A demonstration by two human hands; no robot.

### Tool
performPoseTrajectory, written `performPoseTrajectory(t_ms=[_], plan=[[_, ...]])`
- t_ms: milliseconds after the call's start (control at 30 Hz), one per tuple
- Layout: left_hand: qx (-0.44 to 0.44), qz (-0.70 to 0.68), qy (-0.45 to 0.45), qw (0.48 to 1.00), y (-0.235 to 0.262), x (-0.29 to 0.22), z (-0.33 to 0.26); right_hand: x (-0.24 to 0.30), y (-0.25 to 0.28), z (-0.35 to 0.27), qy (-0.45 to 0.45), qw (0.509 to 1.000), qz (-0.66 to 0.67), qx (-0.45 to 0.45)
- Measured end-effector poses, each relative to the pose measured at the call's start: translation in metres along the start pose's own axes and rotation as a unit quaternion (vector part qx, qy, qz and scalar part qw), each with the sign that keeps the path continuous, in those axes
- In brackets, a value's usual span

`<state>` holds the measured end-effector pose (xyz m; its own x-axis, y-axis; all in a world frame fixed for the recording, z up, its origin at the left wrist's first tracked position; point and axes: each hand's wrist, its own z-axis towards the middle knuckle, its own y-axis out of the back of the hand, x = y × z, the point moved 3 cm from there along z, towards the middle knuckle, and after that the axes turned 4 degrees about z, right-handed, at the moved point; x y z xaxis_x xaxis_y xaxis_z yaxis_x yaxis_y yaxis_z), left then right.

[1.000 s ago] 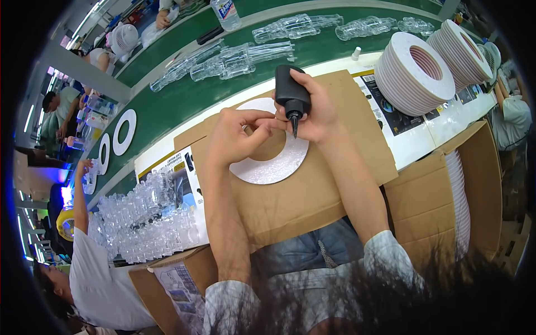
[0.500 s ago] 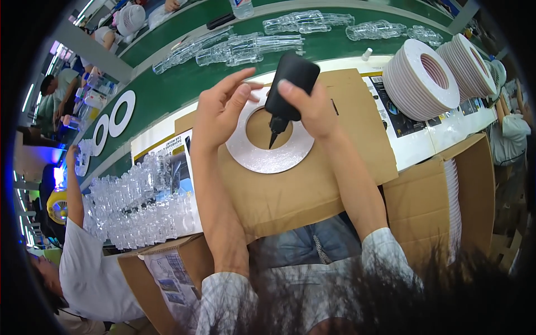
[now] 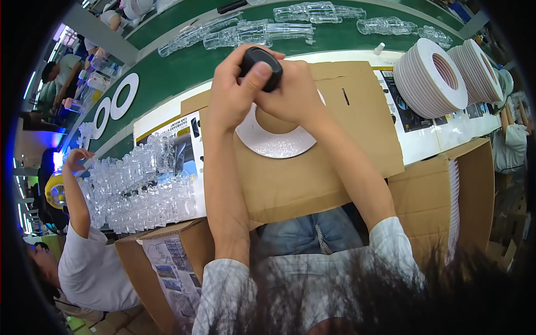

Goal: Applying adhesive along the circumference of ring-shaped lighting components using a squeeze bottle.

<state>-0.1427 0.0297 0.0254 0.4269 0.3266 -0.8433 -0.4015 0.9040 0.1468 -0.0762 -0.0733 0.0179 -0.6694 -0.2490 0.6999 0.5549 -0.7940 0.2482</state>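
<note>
Over the cardboard sheet (image 3: 290, 187), my left hand (image 3: 230, 94) is closed round a black squeeze bottle (image 3: 258, 60), its thumb lying across the bottle's end. My right hand (image 3: 295, 92) is closed against the same bottle, from the right and below. The bottle's nozzle is hidden by my hands. Beneath them a flat white ring (image 3: 279, 147) with a glossy surface lies on the cardboard; its far part is covered by my hands.
Stacked white rings (image 3: 427, 78) stand to the right, above a cardboard box (image 3: 424, 201). Several clear plastic parts (image 3: 148, 190) crowd the left, and more clear pieces (image 3: 259, 34) lie on the green table. A small white cap (image 3: 379, 48) stands near the stacks. A person's arm (image 3: 78, 192) reaches in at left.
My right hand has moved left with the bottle, and my left hand has closed on it. The bottle has turned from nozzle-down over the ring to end-on. The person's arm at left has shifted.
</note>
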Motion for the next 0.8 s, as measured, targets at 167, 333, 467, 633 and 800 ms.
performPoseTrajectory(t_ms=[167,333,467,633,800], plan=[[-0.067,-0.060,0.005,0.996,-0.002,0.010,0.003,-0.011,-0.010,0.000,0.032,0.999,0.000,-0.007],[-0.115,-0.059,0.027,0.991,-0.002,0.017,0.002,-0.016,-0.017,0.000,0.040,0.999,-0.009,0.003],[-0.166,-0.061,0.045,0.983,-0.002,0.020,0.001,-0.016,-0.017,-0.001,0.030,0.999,-0.024,0.012],[-0.175,-0.059,0.036,0.982,0.000,0.021,0.002,-0.017,-0.021,-0.001,0.048,0.999,-0.008,0.011],[-0.184,-0.060,0.030,0.981,0.002,0.023,0.001,-0.020,-0.022,-0.001,0.060,0.998,-0.014,0.006]])
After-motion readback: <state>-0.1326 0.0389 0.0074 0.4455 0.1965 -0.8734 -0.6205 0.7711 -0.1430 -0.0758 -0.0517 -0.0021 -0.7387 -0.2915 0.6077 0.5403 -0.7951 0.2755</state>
